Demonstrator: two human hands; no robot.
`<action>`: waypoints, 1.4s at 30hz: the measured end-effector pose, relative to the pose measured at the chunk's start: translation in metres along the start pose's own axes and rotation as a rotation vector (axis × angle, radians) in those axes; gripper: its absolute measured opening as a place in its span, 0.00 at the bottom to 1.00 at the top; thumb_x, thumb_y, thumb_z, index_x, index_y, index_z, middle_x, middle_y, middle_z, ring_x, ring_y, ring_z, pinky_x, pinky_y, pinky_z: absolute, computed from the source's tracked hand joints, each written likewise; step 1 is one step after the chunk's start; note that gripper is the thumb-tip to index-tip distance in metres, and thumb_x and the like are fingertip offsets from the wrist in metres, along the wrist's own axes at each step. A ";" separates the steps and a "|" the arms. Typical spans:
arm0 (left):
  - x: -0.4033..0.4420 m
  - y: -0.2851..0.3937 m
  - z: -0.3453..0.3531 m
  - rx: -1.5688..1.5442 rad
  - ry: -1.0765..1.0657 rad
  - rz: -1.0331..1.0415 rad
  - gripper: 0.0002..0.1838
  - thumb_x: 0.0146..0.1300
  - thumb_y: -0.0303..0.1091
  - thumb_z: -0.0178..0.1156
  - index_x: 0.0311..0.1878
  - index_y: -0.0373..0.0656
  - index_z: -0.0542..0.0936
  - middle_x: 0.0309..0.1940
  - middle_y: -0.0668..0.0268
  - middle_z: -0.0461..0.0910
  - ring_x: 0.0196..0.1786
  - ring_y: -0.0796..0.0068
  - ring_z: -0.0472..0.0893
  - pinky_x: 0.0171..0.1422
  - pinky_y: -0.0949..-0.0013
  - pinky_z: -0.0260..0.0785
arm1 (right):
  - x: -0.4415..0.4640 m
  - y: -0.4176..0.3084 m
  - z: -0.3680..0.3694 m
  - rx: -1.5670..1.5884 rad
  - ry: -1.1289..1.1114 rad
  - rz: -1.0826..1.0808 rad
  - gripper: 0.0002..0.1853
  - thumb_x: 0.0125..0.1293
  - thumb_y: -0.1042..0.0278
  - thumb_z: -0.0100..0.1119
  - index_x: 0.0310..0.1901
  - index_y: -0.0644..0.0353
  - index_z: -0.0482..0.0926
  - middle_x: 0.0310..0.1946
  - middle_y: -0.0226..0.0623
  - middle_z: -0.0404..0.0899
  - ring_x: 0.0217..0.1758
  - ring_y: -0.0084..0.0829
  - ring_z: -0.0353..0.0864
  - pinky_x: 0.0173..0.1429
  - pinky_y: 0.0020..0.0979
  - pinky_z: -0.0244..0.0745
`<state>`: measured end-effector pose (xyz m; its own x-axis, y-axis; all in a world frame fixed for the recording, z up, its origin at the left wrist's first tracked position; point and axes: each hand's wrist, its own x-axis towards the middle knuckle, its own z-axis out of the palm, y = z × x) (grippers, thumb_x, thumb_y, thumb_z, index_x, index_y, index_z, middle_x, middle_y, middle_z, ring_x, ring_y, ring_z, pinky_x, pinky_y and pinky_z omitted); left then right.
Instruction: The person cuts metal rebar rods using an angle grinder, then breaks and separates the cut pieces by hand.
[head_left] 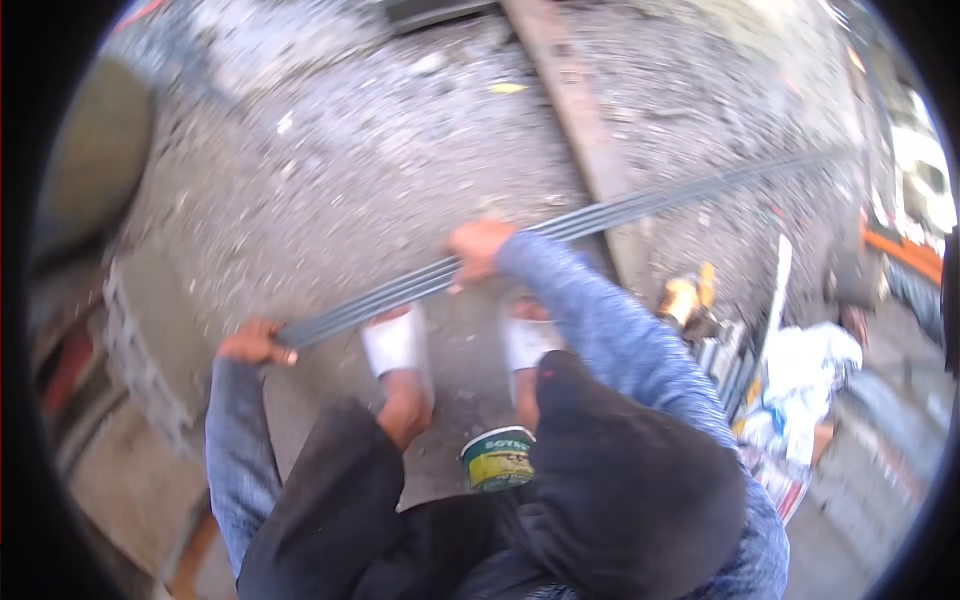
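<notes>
A bundle of long, thin grey metal bars [385, 300] runs slantwise in front of me, from lower left to the upper right. Near the bundle's left end, my left hand [257, 343] is closed around it, thumb showing on the near side. Farther along, my right hand [480, 252] grips the same bars from above, with part of its fingers hidden. The far end of the bars is blurred. My two feet in white footwear [395, 342] are below the bundle.
A rusty flat beam [575, 105] lies on the gravelly ground beneath the bars. A green and yellow bucket [498, 460] stands between my legs. At right are a yellow power tool [682, 298], metal pieces [728, 355] and a white plastic bag [812, 362]. A concrete block [150, 330] sits left.
</notes>
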<state>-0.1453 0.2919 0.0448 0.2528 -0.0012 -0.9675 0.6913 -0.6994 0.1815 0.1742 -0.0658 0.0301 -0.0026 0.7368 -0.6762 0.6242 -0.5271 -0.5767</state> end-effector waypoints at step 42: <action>-0.402 0.263 0.188 -0.727 1.532 0.572 0.21 0.77 0.39 0.58 0.65 0.34 0.71 0.49 0.58 0.80 0.51 0.70 0.79 0.62 0.64 0.72 | -0.295 0.230 0.214 1.785 1.276 0.787 0.35 0.53 0.35 0.76 0.46 0.62 0.82 0.43 0.33 0.81 0.38 0.23 0.80 0.38 0.29 0.73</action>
<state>-0.1926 -0.0260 0.4487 0.5918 0.7879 0.1702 0.3239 -0.4257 0.8449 0.1511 -0.4950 -0.0016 0.5625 -0.2968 -0.7717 -0.7930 0.0705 -0.6051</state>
